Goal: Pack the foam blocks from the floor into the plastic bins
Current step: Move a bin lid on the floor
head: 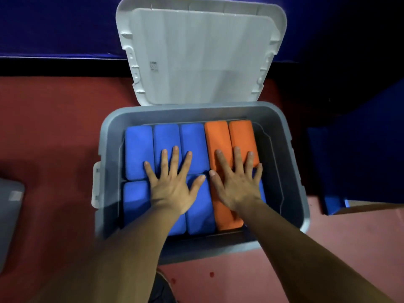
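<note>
At the far left, only a corner of a second grey bin (9, 206) shows on the red floor (54, 119), where no loose block can be made out, so gathering looks nearly done. In the middle grey bin (109, 132), the blue foam blocks (138, 149) lie packed side by side under the left hand (172, 191), flat, fingers spread, gripping nothing. The right hand (238, 186), likewise flat, presses the orange foam blocks (220, 136). This layer looks full; lowering the white lid (196, 57), propped open behind, seems what is left.

Left grip (172, 193) and right grip (237, 190) side by side, palms down, fingers splayed straight.
</note>
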`<state>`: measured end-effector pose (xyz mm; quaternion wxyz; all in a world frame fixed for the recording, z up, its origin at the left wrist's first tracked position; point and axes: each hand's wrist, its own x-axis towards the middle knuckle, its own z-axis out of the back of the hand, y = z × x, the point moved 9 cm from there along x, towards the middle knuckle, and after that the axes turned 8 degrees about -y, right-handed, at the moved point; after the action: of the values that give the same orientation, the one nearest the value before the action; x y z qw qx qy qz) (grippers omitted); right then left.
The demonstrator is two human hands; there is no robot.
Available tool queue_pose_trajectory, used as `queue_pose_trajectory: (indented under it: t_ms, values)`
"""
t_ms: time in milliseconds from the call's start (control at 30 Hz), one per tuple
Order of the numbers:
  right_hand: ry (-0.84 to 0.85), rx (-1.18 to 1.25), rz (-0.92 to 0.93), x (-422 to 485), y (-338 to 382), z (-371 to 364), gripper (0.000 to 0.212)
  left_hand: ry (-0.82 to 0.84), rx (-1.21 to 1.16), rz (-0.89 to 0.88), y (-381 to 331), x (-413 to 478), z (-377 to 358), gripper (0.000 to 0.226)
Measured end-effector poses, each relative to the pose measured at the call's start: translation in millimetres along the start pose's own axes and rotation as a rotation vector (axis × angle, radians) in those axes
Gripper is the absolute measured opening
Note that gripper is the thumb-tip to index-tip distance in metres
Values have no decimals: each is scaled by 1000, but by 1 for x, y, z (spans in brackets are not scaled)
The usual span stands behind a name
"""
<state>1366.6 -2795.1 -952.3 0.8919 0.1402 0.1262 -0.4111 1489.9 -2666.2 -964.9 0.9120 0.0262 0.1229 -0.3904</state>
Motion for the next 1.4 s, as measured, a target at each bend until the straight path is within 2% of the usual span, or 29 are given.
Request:
queue_pose_trajectory:
  t_ms: [167,300,467,700,800,933,1067,1300,1400]
  values:
    - [-19,74,-21,-2,24,74,62,-56,-66,-33,14,27,86,86]
    - [-54,87,-25,32,34,145,63,-136,-78,-76,11,71,161,82]
    - [-75,67,6,79,36,202,64,-194,-76,-100,-5,117,208,83]
    - [-108,29,83,179,18,237,66,-211,-22,-50,-30,206,224,81]
    - [-128,-55,207,222,20,240,69,-277,14,-38,-39,244,230,82]
    - [-148,-139,333,284,12,252,70,-285,68,-26,-57,300,225,81]
    - [-173,-99,345,336,2,268,69,-343,56,-22,-65,344,233,83]
    - [-248,-115,367,356,10,259,82,-329,162,-31,-62,361,223,84]
    - [-335,-158,403,353,16,263,72,-371,162,-24,-60,362,226,81]
